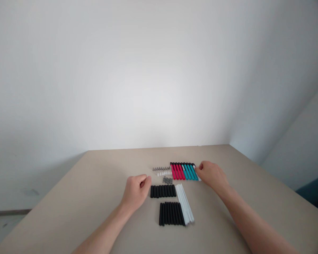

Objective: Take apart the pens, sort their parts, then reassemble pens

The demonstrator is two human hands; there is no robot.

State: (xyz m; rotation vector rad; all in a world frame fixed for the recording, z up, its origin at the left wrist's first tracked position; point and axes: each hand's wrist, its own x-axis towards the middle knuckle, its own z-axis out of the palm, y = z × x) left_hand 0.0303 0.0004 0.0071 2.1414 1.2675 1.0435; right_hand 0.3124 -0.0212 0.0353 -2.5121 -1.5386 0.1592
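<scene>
My left hand (136, 190) rests on the beige table (95, 197) with its fingers curled in a loose fist, holding nothing I can see, just left of a row of short black tubes (163, 191). My right hand (211, 175) reaches to the right end of a row of red and teal pen parts (183, 171), its fingers pinched at a white piece there; what they grip is too small to name. A second row of black tubes (171, 213) and several thin white rods (184, 204) lie nearer me.
Small metal springs (161, 168), white tips (164, 173) and grey bits (168, 180) lie in little groups between the rows. A plain white wall stands behind the table. The table's right edge runs close to a dark object at the far right (314, 192).
</scene>
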